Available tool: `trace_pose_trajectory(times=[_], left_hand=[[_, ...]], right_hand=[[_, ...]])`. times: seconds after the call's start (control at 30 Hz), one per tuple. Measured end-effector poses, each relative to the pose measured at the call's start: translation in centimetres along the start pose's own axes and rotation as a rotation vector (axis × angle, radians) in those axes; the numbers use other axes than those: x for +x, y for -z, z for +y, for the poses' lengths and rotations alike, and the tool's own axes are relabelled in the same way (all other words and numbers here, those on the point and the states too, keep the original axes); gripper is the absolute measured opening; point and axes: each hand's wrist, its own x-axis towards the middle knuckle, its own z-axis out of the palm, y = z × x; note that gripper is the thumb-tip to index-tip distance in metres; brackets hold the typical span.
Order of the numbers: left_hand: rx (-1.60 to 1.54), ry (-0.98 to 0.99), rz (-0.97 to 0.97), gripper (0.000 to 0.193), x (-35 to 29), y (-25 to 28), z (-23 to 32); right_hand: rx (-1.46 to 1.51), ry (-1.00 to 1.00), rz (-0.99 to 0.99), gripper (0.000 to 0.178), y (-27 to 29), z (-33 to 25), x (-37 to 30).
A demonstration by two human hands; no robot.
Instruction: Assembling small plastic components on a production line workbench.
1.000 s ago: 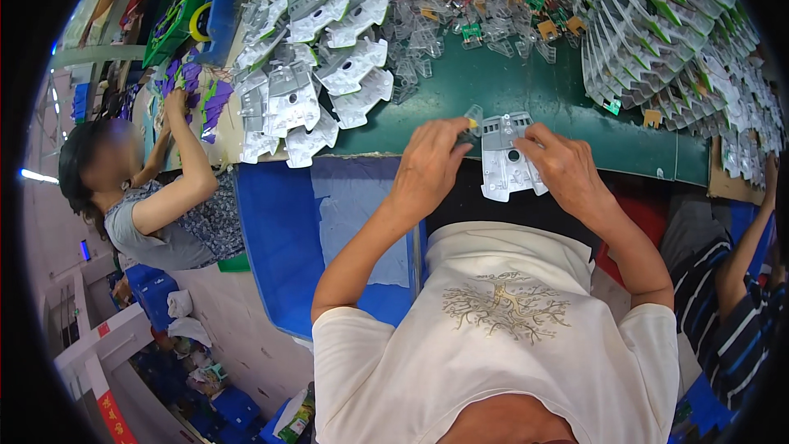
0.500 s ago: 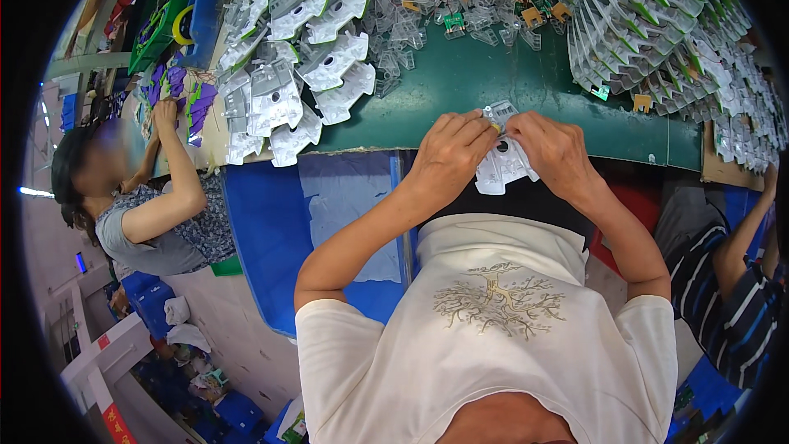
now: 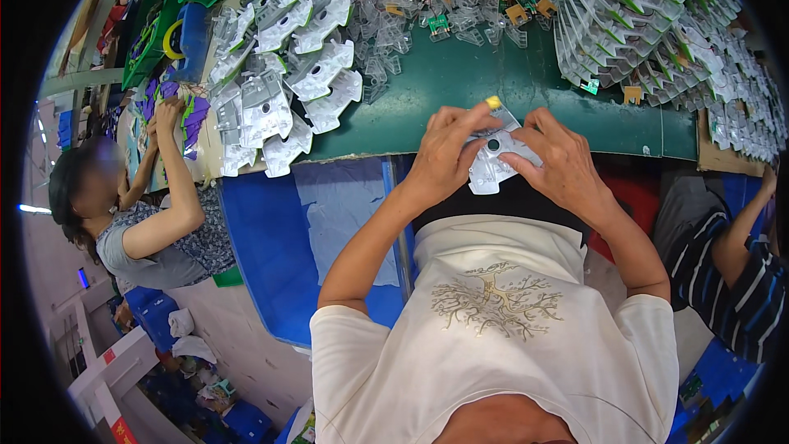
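At the green table's front edge, I hold a silver-grey plastic housing (image 3: pixel 486 174) with a dark round spot in its middle. My left hand (image 3: pixel 448 152) grips its left side, thumb on the face near the spot. A small yellow piece (image 3: pixel 493 102) shows at the tip of one left finger; whether it is worn or held I cannot tell. My right hand (image 3: pixel 563 160) closes on the right side, its thumb lying across the face and the other fingers curled over the upper edge. Part of the housing is hidden by my fingers.
Similar housings (image 3: pixel 325 70) lie stacked at left, and a taller pile (image 3: pixel 608 25) stands at right. Clear plastic pieces, red wires and small green boards (image 3: pixel 439 25) lie at the back of the green table (image 3: pixel 460 74). A blue bin (image 3: pixel 267 255) sits below; co-workers flank me.
The housing has tilted and come slightly nearer. My right thumb has stretched across its face, and the left finger with the yellow piece has risen to the upper edge.
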Motion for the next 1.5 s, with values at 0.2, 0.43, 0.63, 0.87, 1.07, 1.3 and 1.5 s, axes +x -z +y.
trace_pose_trajectory(times=[0.2,0.43,0.63,0.87,1.07,1.3,1.5], left_hand=[[0.034,0.016,-0.224,0.067,0.7,1.1,0.2],[0.011,0.065,-0.220,0.067,0.9,1.1,0.6],[-0.010,0.059,-0.164,0.069,0.6,0.4,0.8],[-0.070,0.055,-0.149,0.064,0.5,0.6,-0.1],[-0.078,0.099,-0.164,0.061,0.8,1.0,-0.4],[-0.117,0.048,-0.140,0.057,1.7,-0.5,0.9],[-0.034,0.161,-0.151,0.054,-1.0,0.0,-0.2]], right_hand=[[0.257,-0.038,0.100,0.015,1.6,-0.1,0.3],[0.370,0.035,0.064,0.022,2.0,-1.4,-1.2],[-0.017,0.208,0.195,0.026,-1.5,-1.8,-2.4],[0.122,0.094,0.346,0.020,-0.2,-1.2,-2.5],[-0.005,0.045,0.353,0.023,-0.3,-0.3,-2.4],[-0.097,-0.055,0.551,0.029,-0.2,0.1,-4.1],[-0.030,0.018,0.471,0.031,-2.7,-0.3,-4.0]])
